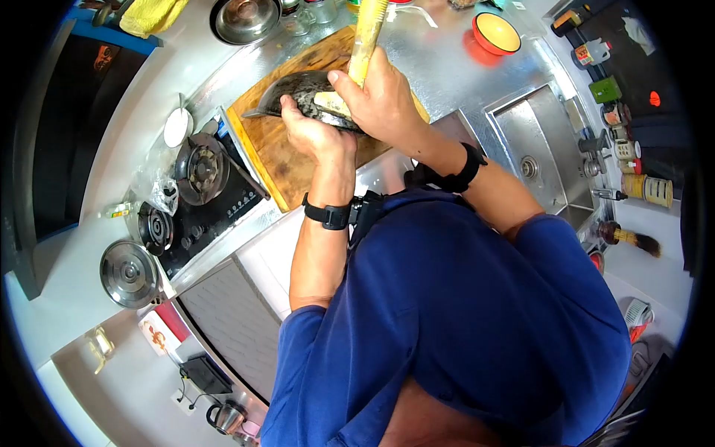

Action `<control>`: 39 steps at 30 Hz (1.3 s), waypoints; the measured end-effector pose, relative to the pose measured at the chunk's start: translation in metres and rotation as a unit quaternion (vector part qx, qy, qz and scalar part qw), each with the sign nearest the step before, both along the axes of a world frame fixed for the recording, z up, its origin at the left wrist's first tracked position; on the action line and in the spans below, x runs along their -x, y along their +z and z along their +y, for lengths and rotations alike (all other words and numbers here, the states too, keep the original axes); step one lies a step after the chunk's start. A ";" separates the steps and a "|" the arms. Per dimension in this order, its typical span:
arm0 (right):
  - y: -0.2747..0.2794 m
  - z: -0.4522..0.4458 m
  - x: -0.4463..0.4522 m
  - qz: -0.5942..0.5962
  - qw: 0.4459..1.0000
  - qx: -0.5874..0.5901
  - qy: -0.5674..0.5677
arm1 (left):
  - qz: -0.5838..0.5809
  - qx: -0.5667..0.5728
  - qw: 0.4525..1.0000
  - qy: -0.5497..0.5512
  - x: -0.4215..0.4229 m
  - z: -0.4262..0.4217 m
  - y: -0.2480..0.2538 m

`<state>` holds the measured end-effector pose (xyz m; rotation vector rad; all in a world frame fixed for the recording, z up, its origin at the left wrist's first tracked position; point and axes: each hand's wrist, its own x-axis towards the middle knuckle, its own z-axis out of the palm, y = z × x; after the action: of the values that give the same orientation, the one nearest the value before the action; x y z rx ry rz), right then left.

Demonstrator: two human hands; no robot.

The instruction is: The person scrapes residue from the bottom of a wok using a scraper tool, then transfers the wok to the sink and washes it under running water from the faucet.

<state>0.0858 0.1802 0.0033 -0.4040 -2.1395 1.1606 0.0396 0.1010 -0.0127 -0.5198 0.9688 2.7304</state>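
My left hand [316, 135] grips a dark, bowl-shaped pan [292, 88] from below, its thumb up at the near rim. The pan is tilted above the wooden cutting board [261, 153], and its inside looks speckled and worn. My right hand [383, 104] is closed around a long yellow stick-like tool [366, 41] with a ridged upper end. A pale piece [331, 100], perhaps the tool's lower end, lies against the inside of the pan. My right fingers hide how the two join. Whether the board bears the pan's weight I cannot tell.
Left of the board is a gas stove [202, 170] with a small white bowl [178, 128] and a metal lid [129, 273]. A sink [525, 134] is at the right. Behind stand a steel pan [246, 18] and a red-yellow bowl [497, 34]. Bottles [592, 52] line the right wall.
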 end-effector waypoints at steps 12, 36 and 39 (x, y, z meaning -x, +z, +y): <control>0.000 -0.008 -0.004 0.005 0.997 -0.071 0.013 | 0.035 -0.047 0.998 -0.013 0.000 -0.005 -0.009; -0.003 0.004 -0.008 -0.009 0.999 -0.044 0.021 | 0.011 -0.019 1.000 -0.011 0.000 -0.002 -0.002; -0.006 0.002 -0.011 -0.002 0.999 -0.036 0.034 | 0.011 -0.013 1.000 -0.025 0.004 -0.001 -0.007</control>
<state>0.0965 0.1823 -0.0029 -0.3026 -2.2068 1.1171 0.0358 0.0998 -0.0194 -0.4550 0.9375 2.7065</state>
